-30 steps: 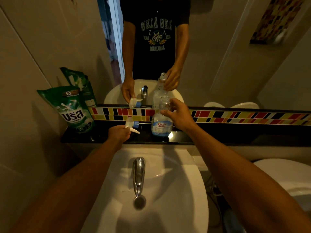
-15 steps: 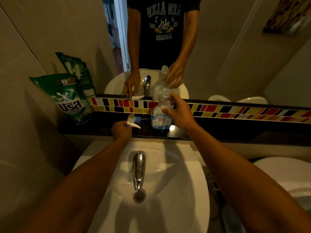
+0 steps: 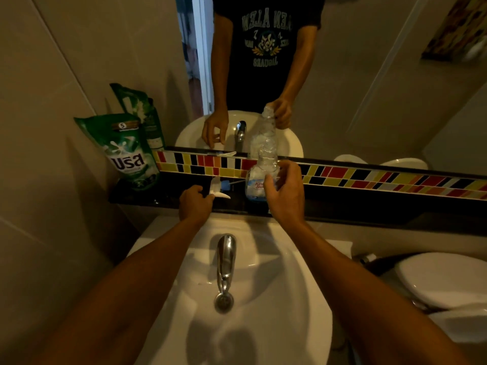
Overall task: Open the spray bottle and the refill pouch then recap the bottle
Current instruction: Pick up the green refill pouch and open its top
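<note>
The clear spray bottle (image 3: 259, 177) stands uncapped on the black ledge (image 3: 342, 201) below the mirror. Its white spray head (image 3: 218, 190), with a blue collar and dip tube, lies on the ledge to the bottle's left. My left hand (image 3: 196, 204) pinches the trigger end of the spray head. My right hand (image 3: 286, 192) hovers just right of the bottle, fingers spread and off the neck. The green refill pouch (image 3: 130, 151) stands at the ledge's left end, against the wall.
A white basin (image 3: 276, 299) with a chrome tap (image 3: 225, 262) lies directly below my arms. A toilet lid (image 3: 442, 280) sits at the lower right. A coloured tile strip (image 3: 369, 177) and a mirror back the ledge; a tiled wall closes the left side.
My left hand has lowered the spray head until it rests on the ledge. My right hand has let go of the bottle's neck and opened its fingers.
</note>
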`<state>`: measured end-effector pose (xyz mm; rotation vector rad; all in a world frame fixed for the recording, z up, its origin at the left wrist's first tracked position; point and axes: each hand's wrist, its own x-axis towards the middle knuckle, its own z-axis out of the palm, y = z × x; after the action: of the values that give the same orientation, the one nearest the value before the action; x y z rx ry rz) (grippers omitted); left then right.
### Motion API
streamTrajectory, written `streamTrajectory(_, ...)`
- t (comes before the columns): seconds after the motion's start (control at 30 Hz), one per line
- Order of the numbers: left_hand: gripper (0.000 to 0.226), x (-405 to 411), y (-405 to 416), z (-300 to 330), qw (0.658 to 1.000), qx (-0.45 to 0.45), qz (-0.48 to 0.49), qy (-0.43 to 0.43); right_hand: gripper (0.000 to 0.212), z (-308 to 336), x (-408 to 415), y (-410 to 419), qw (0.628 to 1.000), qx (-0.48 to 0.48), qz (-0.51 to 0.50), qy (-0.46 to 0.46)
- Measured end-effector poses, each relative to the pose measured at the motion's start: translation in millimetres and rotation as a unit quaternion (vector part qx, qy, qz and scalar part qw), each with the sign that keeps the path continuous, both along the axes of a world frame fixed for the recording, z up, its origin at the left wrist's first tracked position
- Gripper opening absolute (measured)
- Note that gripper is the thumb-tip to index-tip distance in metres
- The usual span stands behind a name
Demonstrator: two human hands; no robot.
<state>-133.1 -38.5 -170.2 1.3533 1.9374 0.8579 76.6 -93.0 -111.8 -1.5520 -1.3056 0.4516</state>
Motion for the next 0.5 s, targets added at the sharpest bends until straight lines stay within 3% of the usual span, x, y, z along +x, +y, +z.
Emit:
streamTrajectory(0.17, 0.044, -45.6, -14.2, 28.6, 0.999, 0.046, 0.005, 0.019, 0.015, -0.5, -45.8, -6.5, 0.995, -0.003, 0.082, -0.055)
streamTrajectory(0.5, 0.044, -152.6, -22.1, 89.6, 0.994, 0.085, 0.057, -0.047, 0.04, 19.8, -158.1, 33.6, 0.967, -0.049, 0.246, -0.046)
